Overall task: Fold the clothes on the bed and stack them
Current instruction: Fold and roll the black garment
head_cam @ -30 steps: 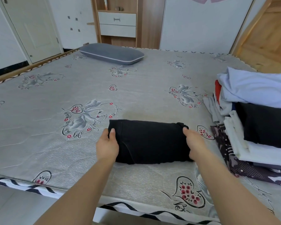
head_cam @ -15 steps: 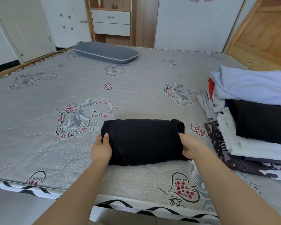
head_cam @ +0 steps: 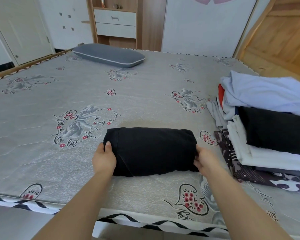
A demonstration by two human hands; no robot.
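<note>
Now gripping a folded black fabric bundle point(head_cam: 150, 150) at both short ends, near the front edge of the grey mattress printed with swans and red hearts point(head_cam: 87, 94). Left hand point(head_cam: 104, 157) curled round the left end, thumb lying on top of the cloth, fingers tucked under and out of sight. Right hand point(head_cam: 203, 159) wrapped round the right end, fingertips hidden in the fold. Lying flat on the mattress, not yet lifted, by the look of it. Well to the right, a stack of folded clothes point(head_cam: 267, 129): pale blue on top, black beneath, white under that, a dark patterned piece at the bottom. Far back, a grey pillow with white piping point(head_cam: 109, 55).

Likely next: carrying the bundle across and setting it on that stack.

Risks, judged from here:
- Loose inner layers dropping open on the lift, since only the ends are held and the middle hangs unsupported
- Sagging in the centre and losing the neat fold if the hands drift apart
- Toppling or skewing the stack, its pale blue top layer already rumpled and uneven, so a poor seat for another piece
- Catching the bundle's lower edge on the white layers while sliding it in from the side
</note>
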